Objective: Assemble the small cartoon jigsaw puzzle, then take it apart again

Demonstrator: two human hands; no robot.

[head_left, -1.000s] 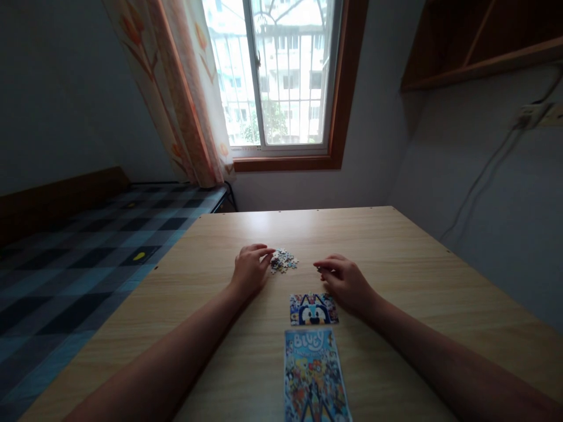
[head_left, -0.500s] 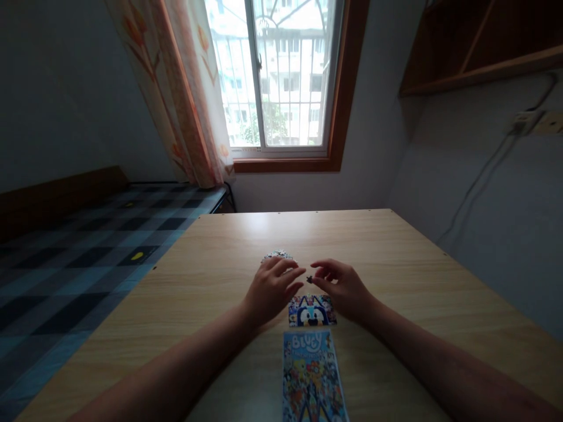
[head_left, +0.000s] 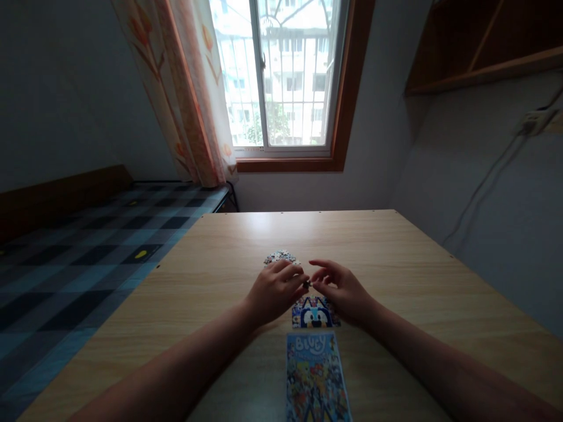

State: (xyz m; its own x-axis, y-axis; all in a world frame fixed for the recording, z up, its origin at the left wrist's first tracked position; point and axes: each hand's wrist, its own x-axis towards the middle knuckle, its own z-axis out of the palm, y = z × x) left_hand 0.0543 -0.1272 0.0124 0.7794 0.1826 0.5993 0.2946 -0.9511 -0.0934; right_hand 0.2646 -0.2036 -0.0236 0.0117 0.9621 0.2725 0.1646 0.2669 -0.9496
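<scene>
A small dark jigsaw puzzle piece (head_left: 307,284) is held up between my two hands. My left hand (head_left: 277,288) pinches it from the left, thumb and fingertips closed on it. From the right, the thumb and a fingertip of my right hand (head_left: 342,288) meet at the piece's edge, the index finger raised above. Just below the hands lies a partly assembled puzzle (head_left: 315,315) with a blue dog face; my right hand hides its upper right corner. Behind my left hand sits a pile of loose puzzle pieces (head_left: 280,256), partly covered by the fingers.
A printed Bluey picture sheet (head_left: 316,375) lies nearest me on the wooden table (head_left: 211,252). Left of the table stands a bed with a checked cover (head_left: 109,252). A window (head_left: 290,82) and a curtain (head_left: 185,99) are beyond, a wall shelf (head_left: 484,70) at upper right.
The puzzle piece, earlier in my right fingertips alone, has come to my left fingertips. My left hand has closed on it, and the hands are nearer each other. The view has shifted slightly.
</scene>
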